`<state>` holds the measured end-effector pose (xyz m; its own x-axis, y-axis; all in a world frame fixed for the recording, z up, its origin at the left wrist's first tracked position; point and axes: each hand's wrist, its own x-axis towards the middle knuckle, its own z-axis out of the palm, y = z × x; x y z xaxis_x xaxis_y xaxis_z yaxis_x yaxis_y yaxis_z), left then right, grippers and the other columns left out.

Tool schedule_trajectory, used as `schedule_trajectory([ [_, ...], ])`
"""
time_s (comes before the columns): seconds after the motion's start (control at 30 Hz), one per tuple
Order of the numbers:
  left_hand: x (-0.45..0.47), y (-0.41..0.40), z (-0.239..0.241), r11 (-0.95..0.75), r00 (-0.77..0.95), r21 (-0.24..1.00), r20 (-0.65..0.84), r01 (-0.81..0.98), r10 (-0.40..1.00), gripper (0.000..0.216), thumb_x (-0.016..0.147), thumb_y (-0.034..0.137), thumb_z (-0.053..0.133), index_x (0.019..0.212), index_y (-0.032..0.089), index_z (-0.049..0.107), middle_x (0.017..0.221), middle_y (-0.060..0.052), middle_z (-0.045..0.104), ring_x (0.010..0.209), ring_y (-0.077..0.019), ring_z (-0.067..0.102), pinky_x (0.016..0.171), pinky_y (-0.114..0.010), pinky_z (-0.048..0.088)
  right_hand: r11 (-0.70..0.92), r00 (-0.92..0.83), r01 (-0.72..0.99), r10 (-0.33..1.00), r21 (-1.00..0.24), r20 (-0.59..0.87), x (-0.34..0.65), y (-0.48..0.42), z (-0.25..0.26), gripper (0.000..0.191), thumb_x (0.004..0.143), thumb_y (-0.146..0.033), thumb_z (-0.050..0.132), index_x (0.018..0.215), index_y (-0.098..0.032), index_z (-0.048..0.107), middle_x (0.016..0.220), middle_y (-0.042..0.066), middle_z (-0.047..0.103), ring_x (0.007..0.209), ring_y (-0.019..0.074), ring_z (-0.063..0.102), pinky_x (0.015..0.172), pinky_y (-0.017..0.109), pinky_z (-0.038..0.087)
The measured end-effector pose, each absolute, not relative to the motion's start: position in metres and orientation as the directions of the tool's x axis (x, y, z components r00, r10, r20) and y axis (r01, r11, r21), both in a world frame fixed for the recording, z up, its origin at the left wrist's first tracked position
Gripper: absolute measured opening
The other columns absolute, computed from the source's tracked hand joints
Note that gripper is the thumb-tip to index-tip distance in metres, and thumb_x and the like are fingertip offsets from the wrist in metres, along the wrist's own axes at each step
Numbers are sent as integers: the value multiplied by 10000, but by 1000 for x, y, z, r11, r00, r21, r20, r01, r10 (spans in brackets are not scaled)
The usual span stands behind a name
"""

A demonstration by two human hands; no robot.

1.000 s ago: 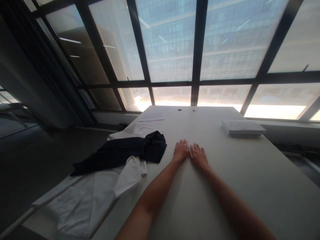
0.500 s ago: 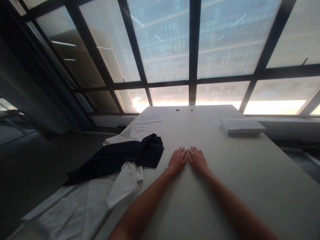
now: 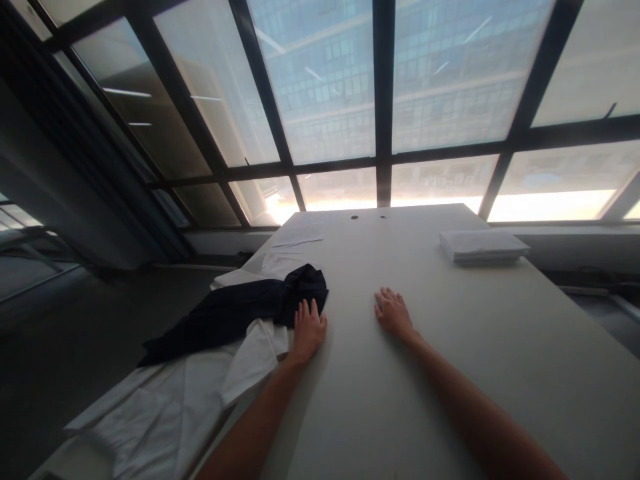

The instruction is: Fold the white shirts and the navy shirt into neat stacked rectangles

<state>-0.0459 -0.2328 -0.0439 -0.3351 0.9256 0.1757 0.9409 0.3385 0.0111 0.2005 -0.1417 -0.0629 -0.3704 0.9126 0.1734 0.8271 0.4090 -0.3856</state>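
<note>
My left hand [image 3: 309,331], fingers spread, is at the near right end of a dark navy cloth garment [image 3: 235,303]. Its fingertips overlap the garment's edge; whether they press on it I cannot tell. The dark garment lies bunched over a white cloth garment [image 3: 165,400], which drapes along the table's left side. On the white table [image 3: 370,400] my right hand [image 3: 393,312] rests palm down with its fingers stretched out, holding nothing.
Toward the table's far left lie printed paper sheets [image 3: 300,230]. A folded white stack [image 3: 483,247] sits at the right edge. Behind the table stands a wall of dark-framed windows [image 3: 320,100], with a dark curtain [image 3: 95,167] at left.
My left hand has moved left from beside my right hand to the dark garment's edge. The right hand stays nearly where it was. The view has shifted slightly.
</note>
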Motion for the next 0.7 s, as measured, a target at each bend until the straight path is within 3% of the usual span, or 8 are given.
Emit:
schedule_trajectory([
  [0.17, -44, -241, -31, 299, -287, -15, 233, 954, 929, 533, 964, 277, 432, 1448, 54, 436, 1373, -225, 529, 1257, -322, 509, 1029, -389, 404, 418, -382, 821, 908, -388, 170, 202, -142, -62, 494, 948, -270, 428, 1422, -164, 518, 1564, 119, 382, 1464, 246, 283, 1199, 433, 151],
  [0.3, -57, -247, -21, 298, -288, -32, 186, 954, 939, 344, 946, 143, 403, 1197, 73, 628, 1125, -205, 612, 1044, -309, 597, 899, -386, 463, 416, -381, 819, 909, -395, 169, 202, -142, -61, 494, 948, -270, 433, 1423, -160, 518, 1565, 124, 379, 1466, 249, 277, 1200, 438, 150],
  [0.4, -65, -242, -21, 239, -244, 49, 145, 970, 959, 317, 909, 52, 403, 1086, 73, 666, 1052, -176, 622, 959, -259, 626, 872, -335, 466, 418, -382, 818, 909, -395, 170, 202, -142, -61, 494, 949, -266, 441, 1426, -158, 515, 1563, 130, 380, 1465, 255, 279, 1198, 444, 153],
  [0.57, -34, -230, -29, 131, -163, 184, 172, 974, 972, 303, 937, 99, 453, 1149, 146, 665, 1064, -100, 629, 923, -188, 637, 848, -261, 471, 423, -376, 802, 906, -422, 194, 201, -141, -62, 476, 948, -251, 462, 1406, -144, 535, 1544, 141, 409, 1453, 265, 304, 1194, 457, 156],
  [0.7, 18, -233, -39, -132, 28, 372, 273, 919, 962, 321, 948, 103, 453, 1189, 152, 658, 989, -82, 625, 918, -195, 621, 868, -285, 482, 396, -301, 751, 918, -529, 258, 200, -138, -62, 435, 963, -234, 429, 1360, -141, 580, 1449, 125, 534, 1378, 235, 426, 1176, 402, 228],
])
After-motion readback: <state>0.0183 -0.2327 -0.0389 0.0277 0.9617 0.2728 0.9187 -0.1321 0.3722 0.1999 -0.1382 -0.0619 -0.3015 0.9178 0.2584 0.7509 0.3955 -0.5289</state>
